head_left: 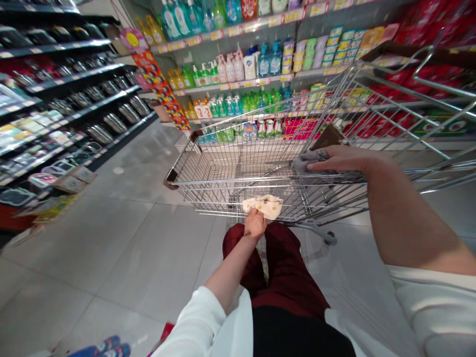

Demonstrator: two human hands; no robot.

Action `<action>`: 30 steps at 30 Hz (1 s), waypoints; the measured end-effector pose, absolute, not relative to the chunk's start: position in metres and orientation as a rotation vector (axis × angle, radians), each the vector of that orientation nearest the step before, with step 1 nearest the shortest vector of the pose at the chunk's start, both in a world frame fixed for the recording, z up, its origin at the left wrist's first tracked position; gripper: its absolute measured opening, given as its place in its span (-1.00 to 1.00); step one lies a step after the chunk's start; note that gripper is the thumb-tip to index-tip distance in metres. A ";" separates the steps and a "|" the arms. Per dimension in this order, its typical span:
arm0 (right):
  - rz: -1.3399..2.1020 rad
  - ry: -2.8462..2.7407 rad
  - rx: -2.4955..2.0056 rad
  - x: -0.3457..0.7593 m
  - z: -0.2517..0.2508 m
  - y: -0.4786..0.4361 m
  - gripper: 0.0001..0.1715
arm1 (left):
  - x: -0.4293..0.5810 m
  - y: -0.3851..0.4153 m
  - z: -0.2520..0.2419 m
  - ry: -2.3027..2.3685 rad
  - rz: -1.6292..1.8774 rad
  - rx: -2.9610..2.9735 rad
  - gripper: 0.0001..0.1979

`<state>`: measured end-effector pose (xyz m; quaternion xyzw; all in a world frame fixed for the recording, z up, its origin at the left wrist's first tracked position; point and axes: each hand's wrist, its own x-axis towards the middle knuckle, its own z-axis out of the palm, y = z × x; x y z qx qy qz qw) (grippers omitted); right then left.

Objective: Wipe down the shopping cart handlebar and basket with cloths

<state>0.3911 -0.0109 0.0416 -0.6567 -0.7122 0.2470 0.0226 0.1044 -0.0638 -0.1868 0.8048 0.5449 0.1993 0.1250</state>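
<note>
A metal shopping cart [208, 183] stands sideways in front of me, its wire basket tipped in the wide view. My left hand [255, 224] is closed on a cream cloth with a spotted pattern [273, 207], which lies against the lower wires of the cart's near side. Higher up and to the right, my right hand [347, 159] grips a grey fluffy cloth [308, 160] at the cart's upper side rail. Part of the grey cloth is hidden under that hand and behind the wires.
Beyond the cart, a shelf holds several rows of pump bottles [234, 67] and stacked tubs [330, 47]. Metal pans [100, 133] fill the shelving on the left. Blue-capped bottles [111, 347] show at the bottom edge. A cart wheel [329, 238] rests on the tiled floor [122, 238].
</note>
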 end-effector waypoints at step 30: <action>0.746 -2.209 -2.042 0.388 0.044 -0.014 -0.38 | 0.134 -0.078 -0.149 1.628 0.594 2.235 -0.59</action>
